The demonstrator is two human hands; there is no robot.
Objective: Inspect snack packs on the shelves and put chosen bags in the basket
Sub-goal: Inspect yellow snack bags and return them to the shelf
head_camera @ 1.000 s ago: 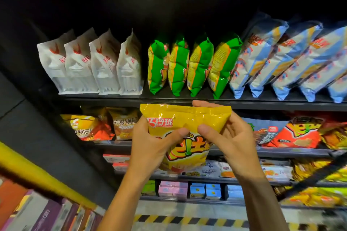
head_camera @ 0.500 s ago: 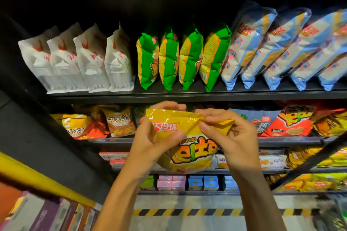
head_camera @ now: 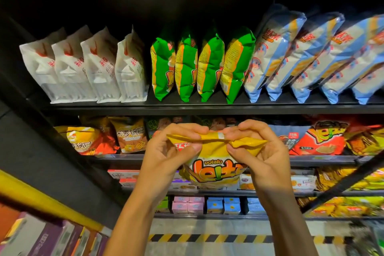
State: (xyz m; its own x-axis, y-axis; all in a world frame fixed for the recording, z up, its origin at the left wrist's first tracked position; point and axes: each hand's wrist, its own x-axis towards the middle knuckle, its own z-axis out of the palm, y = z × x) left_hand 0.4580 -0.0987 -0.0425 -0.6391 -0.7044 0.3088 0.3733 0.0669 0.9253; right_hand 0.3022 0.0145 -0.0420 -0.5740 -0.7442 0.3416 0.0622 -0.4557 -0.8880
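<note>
**Yellow bag pinched at its top seam**

The yellow potato snack bag (head_camera: 216, 164) hangs before the green bags' shelf (head_camera: 207, 108), just below its edge, glossy and crumpled on top. Left hand (head_camera: 166, 151) and right hand (head_camera: 259, 151) pinch the seam; pulling apart could burst it open

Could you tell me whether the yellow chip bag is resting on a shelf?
No, both hands hold the yellow chip bag up in front of the shelves.
</note>
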